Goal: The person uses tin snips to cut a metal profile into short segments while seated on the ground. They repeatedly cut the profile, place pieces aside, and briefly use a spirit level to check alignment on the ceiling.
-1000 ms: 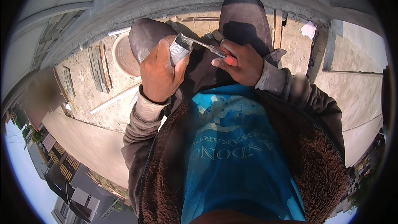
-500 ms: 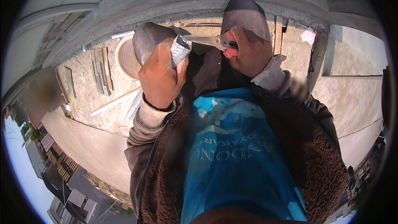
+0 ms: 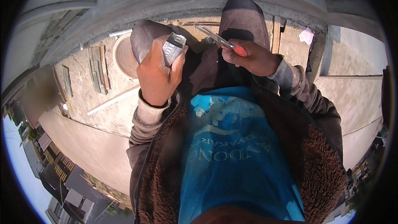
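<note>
"What is in your grip?"

"My left hand [image 3: 159, 74] is clamped around a silver-grey, box-shaped metal profile [image 3: 172, 49], its cut, hollow end standing up past my fingers. My right hand [image 3: 251, 58] is closed on red-handled metal snips [image 3: 219, 39]."

"Are the blades on the metal?"

"No, they are apart from it. The tip points away from me, near the profile's upper end and to its right. I see the snips nearly edge-on, so I cannot tell whether the blades are spread or together."

"Where is all this?"

"Over my lap, between my dark-trousered knees. On the concrete floor [image 3: 286, 58] by my left knee sits a round, pale brown tub [image 3: 124, 56]. Left of it lie flat dark grey strips [image 3: 98, 69], with a long, thin white strip [image 3: 112, 101] nearer me"
</note>
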A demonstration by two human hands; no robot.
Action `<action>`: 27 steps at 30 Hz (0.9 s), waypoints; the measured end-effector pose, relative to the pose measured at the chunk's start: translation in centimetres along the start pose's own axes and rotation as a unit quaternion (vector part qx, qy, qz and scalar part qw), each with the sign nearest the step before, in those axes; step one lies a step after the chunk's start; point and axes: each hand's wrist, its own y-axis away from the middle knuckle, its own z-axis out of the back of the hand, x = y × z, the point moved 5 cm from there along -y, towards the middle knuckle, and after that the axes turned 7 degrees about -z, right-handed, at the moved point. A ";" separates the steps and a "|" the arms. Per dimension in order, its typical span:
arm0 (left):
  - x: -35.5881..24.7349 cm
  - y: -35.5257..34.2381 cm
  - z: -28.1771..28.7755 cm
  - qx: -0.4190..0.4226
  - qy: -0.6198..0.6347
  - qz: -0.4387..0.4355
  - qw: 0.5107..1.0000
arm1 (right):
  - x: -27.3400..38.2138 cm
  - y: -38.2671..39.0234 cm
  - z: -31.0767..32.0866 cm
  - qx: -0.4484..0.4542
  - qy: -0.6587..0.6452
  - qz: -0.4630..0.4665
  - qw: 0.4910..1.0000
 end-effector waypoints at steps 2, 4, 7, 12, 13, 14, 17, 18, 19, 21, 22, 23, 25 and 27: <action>0.1 0.1 0.2 0.002 0.010 -0.007 1.000 | 0.3 0.6 -0.3 0.005 0.040 -0.010 0.999; -0.1 -0.1 0.2 0.014 -0.002 -0.029 0.999 | 1.0 1.2 -0.8 0.011 0.079 -0.018 0.997; -0.2 0.1 0.0 0.039 0.007 -0.004 0.999 | 2.5 1.2 -1.3 0.015 0.059 0.005 0.998; -0.7 0.5 -0.7 0.032 0.026 0.011 0.999 | 3.2 0.9 -1.7 0.010 0.055 0.032 0.998; -0.7 0.6 -0.8 0.032 0.027 0.018 0.999 | 3.0 0.7 -1.9 0.018 0.056 0.035 0.998; -0.8 0.6 -0.9 0.039 0.022 0.016 0.999 | 2.8 0.6 -2.0 0.026 0.057 0.038 0.997; -1.0 0.7 -1.2 0.051 0.010 0.004 0.999 | 2.5 0.5 -1.9 0.027 0.054 0.042 0.997; -1.0 0.7 -1.3 0.051 0.007 -0.001 0.999 | 2.5 0.5 -1.9 0.030 0.056 0.040 0.997; -1.1 0.7 -1.4 0.050 0.005 -0.007 0.999 | 2.5 0.5 -1.8 0.034 0.059 0.039 0.997; -1.1 0.8 -1.5 0.061 -0.010 -0.006 0.998 | 2.3 0.5 -1.8 0.040 0.061 0.031 0.997; -1.1 0.8 -1.6 0.066 -0.018 -0.006 0.998 | 2.1 0.5 -1.8 0.042 0.060 0.024 0.997; -1.2 0.8 -1.6 0.070 -0.025 -0.010 0.997 | 2.0 0.5 -1.8 0.045 0.060 0.018 0.997; -1.4 0.8 -1.6 0.077 -0.041 -0.021 0.996 | 1.9 0.5 -1.8 0.058 0.048 0.011 0.997; -1.5 0.8 -1.6 0.082 -0.043 -0.019 0.996 | 1.9 0.6 -1.8 0.059 0.044 0.006 0.997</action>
